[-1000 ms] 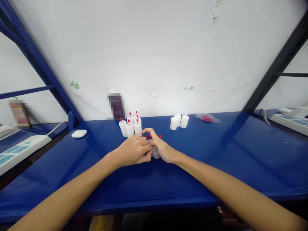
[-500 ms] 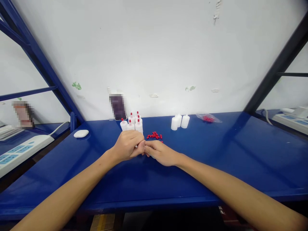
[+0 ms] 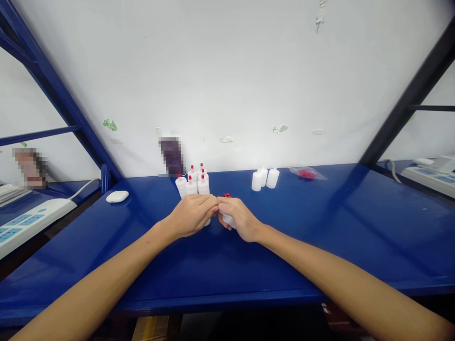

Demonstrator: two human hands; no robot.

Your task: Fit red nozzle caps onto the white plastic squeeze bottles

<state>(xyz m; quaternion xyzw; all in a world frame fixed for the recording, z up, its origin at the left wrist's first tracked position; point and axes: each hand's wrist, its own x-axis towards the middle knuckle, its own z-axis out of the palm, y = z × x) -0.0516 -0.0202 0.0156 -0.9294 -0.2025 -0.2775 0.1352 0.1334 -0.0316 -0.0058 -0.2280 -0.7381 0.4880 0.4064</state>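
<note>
My left hand point(image 3: 194, 215) and my right hand point(image 3: 241, 219) meet above the blue table point(image 3: 213, 279). The right hand is closed around a white bottle point(image 3: 229, 220), seen partly under its fingers. Left fingers are closed at the fingertips of the right; what they grip is hidden. A bit of white also shows below the left hand. Just behind the left hand stand several white bottles with red tips point(image 3: 191, 184). Small red caps point(image 3: 226, 195) lie behind the right hand, mostly covered by it.
White bottles without red tips point(image 3: 272, 178) stand at the back right, near a clear bag of red pieces point(image 3: 307, 174). A white case point(image 3: 117, 196) lies left. A phone-like object point(image 3: 172, 157) leans on the wall; a power strip point(image 3: 31, 222) is far left.
Both hands have shifted slightly, the right one turning so that the white bottle in it shows more. The right hand now covers most of the loose red caps.
</note>
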